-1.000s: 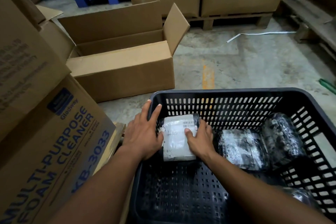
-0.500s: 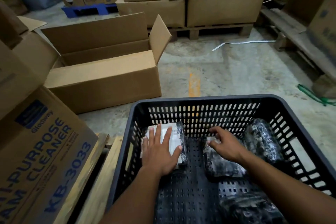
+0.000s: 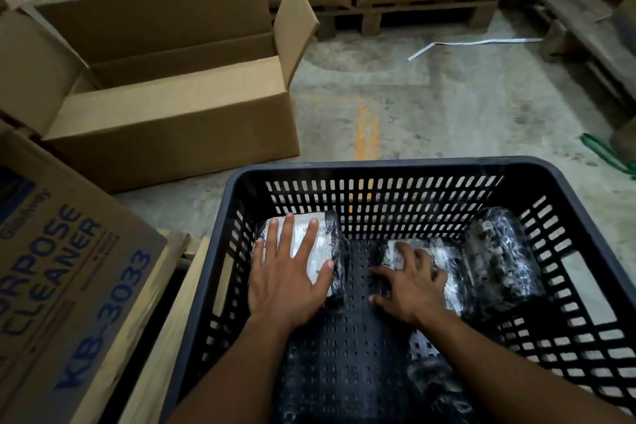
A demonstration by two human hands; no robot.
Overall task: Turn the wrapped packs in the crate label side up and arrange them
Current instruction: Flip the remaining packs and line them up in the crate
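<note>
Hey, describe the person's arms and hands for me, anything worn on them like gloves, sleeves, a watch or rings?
Both hands are bare: no gloves on the left hand or right hand. No ring, watch or wristband shows. Both forearms are uncovered as far as the frame's bottom edge; no sleeve is in view.

Glossy film-wrapped packs [image 3: 500,253], perforated plastic crate [image 3: 389,167]
</note>
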